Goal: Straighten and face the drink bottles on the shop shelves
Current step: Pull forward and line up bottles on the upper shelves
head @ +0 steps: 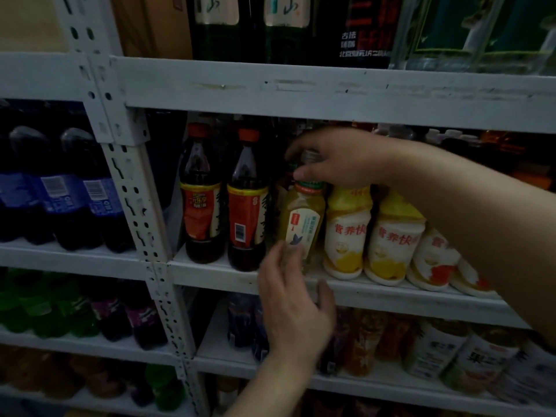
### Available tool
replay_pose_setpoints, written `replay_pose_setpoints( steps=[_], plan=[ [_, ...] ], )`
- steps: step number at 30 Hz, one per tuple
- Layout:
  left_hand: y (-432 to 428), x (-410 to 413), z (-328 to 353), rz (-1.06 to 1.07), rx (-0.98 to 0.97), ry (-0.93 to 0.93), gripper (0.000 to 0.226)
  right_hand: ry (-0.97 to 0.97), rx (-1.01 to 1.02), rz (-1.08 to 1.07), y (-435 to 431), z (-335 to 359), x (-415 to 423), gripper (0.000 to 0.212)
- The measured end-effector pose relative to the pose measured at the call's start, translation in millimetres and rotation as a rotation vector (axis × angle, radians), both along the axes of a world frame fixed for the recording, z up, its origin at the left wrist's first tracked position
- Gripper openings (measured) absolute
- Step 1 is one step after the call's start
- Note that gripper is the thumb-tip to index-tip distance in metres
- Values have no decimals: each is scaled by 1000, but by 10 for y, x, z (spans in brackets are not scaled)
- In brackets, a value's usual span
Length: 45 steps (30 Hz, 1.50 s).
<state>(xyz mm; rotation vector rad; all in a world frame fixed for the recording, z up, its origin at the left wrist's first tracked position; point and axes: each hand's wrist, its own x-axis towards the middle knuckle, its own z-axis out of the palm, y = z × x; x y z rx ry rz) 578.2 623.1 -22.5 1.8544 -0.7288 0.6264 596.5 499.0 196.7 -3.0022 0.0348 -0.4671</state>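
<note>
A small yellow-green drink bottle point(302, 219) with a pale label stands on the middle shelf point(210, 273), between two dark bottles with red labels point(246, 206) and a row of white-and-yellow bottles point(346, 233). My right hand point(340, 159) reaches in from the right and grips the small bottle's neck and cap from above. My left hand point(294, 299) is at the bottle's base, with fingers curved round its lower part at the shelf's front edge. The bottle's bottom is hidden behind my left hand.
A white metal upright point(135, 206) divides the shelving. Dark cola bottles with blue labels point(69, 191) stand in the left bay. Large dark bottles point(228, 25) fill the shelf above. Green, purple and orange bottles and white jars point(436, 350) sit on lower shelves.
</note>
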Motion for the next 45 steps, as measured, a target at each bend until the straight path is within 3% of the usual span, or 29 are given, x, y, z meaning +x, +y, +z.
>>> replay_pose_setpoints(
  steps=[6, 10, 16, 20, 23, 25, 27, 33, 37, 42, 45],
  plan=[
    [74, 287, 194, 43, 31, 127, 71, -67, -65, -37, 68, -105, -26, 63],
    [92, 314, 170, 47, 58, 122, 67, -195, -153, -124, 169, -241, -46, 65],
    [93, 310, 211, -4, 75, 166, 66, -171, -125, -153, 193, -260, -59, 63],
    [216, 305, 261, 20, 97, 88, 56, -167, -167, -200, 240, -279, -90, 65],
    [420, 438, 338, 198, -30, -50, 46, -429, -277, -201, 303, -409, -207, 61],
    [511, 595, 395, 269, -74, -33, 56, -683, -258, -35, 394, -597, -287, 41],
    [508, 720, 441, 259, -38, 32, 75, -801, -133, 112, 509, -812, -303, 26],
    [351, 755, 397, 229, 15, 71, 86, -722, 226, 61, 742, -896, -133, 31],
    [339, 749, 374, 111, -103, 153, 84, -537, 418, -35, 829, -613, 26, 47],
    [527, 809, 425, -172, -79, 182, 64, -297, 557, -113, 878, -389, 174, 37],
    [602, 800, 405, -128, -25, 121, 51, -327, 543, -150, 864, -349, 213, 33]
  ],
)
